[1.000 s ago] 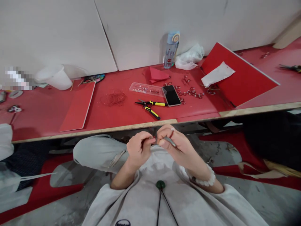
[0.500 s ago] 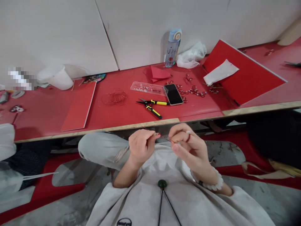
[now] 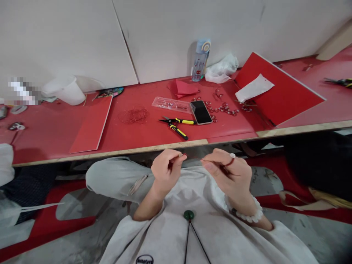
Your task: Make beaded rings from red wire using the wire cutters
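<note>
Left hand (image 3: 167,168) pinches tiny reddish piece (image 3: 184,155), right hand (image 3: 233,174) pinches thin wire (image 3: 202,160), both before pale shirt (image 3: 209,234), red table (image 3: 132,137) ahead, grey-white wall (image 3: 170,33) beyond.

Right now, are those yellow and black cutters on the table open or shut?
Open: the cutters lie on the red table with their two handles spread apart.

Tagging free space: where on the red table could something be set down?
Bare red tabletop lies left of the narrow red board, and between that board, the wire tangle and the front edge. It is crowded around the phone, with pliers, clear tray and small red pieces.
</note>
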The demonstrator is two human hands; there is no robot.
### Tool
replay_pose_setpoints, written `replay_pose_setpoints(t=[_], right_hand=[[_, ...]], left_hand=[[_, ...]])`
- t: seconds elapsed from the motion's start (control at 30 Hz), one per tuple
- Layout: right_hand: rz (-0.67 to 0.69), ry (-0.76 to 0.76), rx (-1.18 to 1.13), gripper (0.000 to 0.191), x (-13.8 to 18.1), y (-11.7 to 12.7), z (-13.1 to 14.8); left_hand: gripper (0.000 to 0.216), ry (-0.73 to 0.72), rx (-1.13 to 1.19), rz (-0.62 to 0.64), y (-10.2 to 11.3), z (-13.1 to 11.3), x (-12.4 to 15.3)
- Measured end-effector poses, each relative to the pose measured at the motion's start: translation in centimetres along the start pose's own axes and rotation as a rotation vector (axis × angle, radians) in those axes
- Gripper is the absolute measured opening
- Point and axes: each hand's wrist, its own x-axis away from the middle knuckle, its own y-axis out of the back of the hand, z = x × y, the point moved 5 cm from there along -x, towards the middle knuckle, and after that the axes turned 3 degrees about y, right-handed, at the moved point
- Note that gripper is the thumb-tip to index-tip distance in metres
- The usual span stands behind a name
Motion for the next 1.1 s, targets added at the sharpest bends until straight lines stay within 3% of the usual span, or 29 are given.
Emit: replay_pose_setpoints(t=[0.27,0.4,0.63,0.93,1.1], right_hand=[[0.034,0.17,0.085,0.019,-0.8,-0.3,1.6],[0.071,0.281,0.134,0.017,-0.9,-0.6,2.3],[0.083,0.269,0.11,0.015,-0.6,-0.8,2.8],[-0.004,0.489,0.426,0.014,-2.4,-2.0,3.0],[-0.028,0.408,0.223,0.016,-2.4,-2.6,2.6]], left_hand=[[0.001,0.194,0.34,-0.016,0.3,-0.1,0.2],[0.017,0.256,0.336,-0.053,0.6,-0.2,0.4],[0.016,0.109,0.171,-0.025,1.2,-0.9,-0.1],[0.022,0.156,0.145,-0.013,1.2,-0.9,0.0],[0.021,0.084,0.123,-0.026,1.3,-1.2,0.0]])
